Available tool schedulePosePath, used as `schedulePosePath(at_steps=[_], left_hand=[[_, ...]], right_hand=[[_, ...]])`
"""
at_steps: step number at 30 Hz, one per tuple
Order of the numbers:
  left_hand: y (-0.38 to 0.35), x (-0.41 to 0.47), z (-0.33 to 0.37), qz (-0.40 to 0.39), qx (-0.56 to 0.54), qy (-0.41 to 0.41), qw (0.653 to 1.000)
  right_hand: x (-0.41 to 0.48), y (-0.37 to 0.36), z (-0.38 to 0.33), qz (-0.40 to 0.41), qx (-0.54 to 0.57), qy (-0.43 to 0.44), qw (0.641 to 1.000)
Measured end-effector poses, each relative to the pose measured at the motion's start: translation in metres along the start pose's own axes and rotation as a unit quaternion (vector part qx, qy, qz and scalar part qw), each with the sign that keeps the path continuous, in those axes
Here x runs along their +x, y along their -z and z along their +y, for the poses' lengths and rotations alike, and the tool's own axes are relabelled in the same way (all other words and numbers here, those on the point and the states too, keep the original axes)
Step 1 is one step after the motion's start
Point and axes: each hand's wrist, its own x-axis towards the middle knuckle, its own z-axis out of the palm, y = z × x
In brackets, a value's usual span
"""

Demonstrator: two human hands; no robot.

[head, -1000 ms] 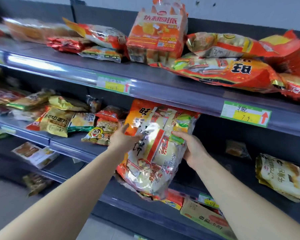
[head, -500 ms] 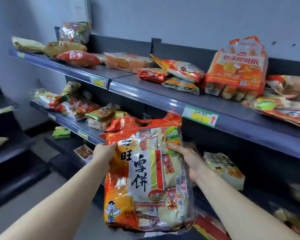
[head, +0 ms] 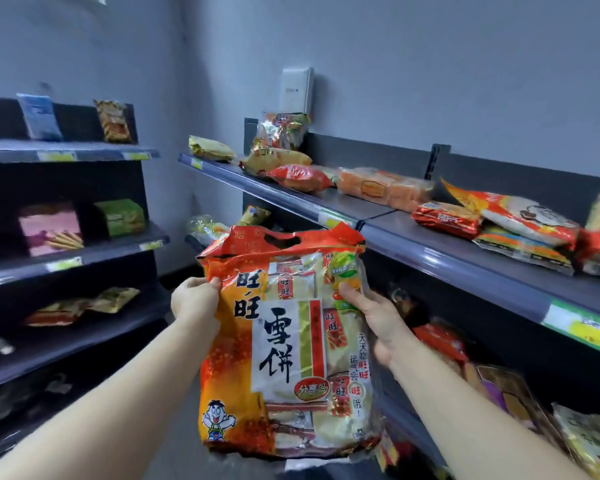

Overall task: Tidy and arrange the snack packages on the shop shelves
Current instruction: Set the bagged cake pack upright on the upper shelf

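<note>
In front of the shelves, the left hand and right hand are pinching the upper side edges (fingers curled round the film) of a large orange-and-red crinkly plastic bag of rice crackers, holding it upright in mid-air beside the grey metal top shelf. Supporting its base while setting it down is probably the way to avoid crushing the crackers.

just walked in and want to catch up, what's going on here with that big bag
A person is holding a large rice cracker bag upright in front of the shop shelves. The left hand grips its left edge and the right hand grips its right edge, both near the top. The bag is in the air and not on any shelf yet. Other snack packs lie untidily on the top shelf to the right.
</note>
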Motion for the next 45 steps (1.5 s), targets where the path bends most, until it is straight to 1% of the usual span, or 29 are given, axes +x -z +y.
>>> schedulePosePath(at_steps=[4,6,9,12,16,23,26,28,33,36,40,43,45], left_hand=[[0.017,0.023,0.047,0.037,-0.052,-0.047,0.997],[0.022,0.037,0.070,0.043,-0.086,-0.065,0.993],[0.021,0.055,0.100,0.055,-0.141,-0.093,0.984],[0.014,0.072,0.127,0.058,-0.158,-0.122,0.978],[0.000,0.098,0.163,0.030,-0.198,-0.141,0.969],[-0.026,0.142,0.209,-0.026,-0.235,-0.163,0.958],[-0.031,0.167,0.220,-0.045,-0.224,-0.171,0.958],[-0.033,0.187,0.228,-0.056,-0.203,-0.186,0.960],[-0.035,0.247,0.241,-0.094,-0.117,-0.204,0.967],[-0.032,0.292,0.253,-0.140,-0.067,-0.201,0.967],[-0.028,0.356,0.282,-0.161,-0.005,-0.203,0.966],[-0.025,0.400,0.307,-0.182,-0.010,-0.204,0.962],[-0.027,0.424,0.320,-0.190,-0.024,-0.204,0.960]], right_hand=[[0.026,-0.040,-0.016,-0.025,-0.002,0.052,0.998],[0.039,-0.053,-0.023,-0.032,-0.056,0.086,0.994],[0.063,-0.068,-0.031,-0.024,-0.183,0.144,0.972],[0.091,-0.082,-0.047,-0.037,-0.240,0.183,0.953],[0.140,-0.102,-0.079,-0.056,-0.244,0.218,0.943],[0.226,-0.146,-0.124,-0.044,-0.240,0.267,0.932],[0.251,-0.168,-0.140,-0.046,-0.254,0.291,0.921],[0.267,-0.184,-0.149,-0.046,-0.242,0.301,0.921],[0.312,-0.233,-0.165,-0.016,-0.219,0.325,0.920],[0.344,-0.267,-0.174,0.004,-0.204,0.334,0.920],[0.387,-0.314,-0.187,0.016,-0.170,0.328,0.929],[0.421,-0.345,-0.194,0.006,-0.135,0.317,0.939],[0.444,-0.364,-0.196,0.009,-0.108,0.294,0.949]])
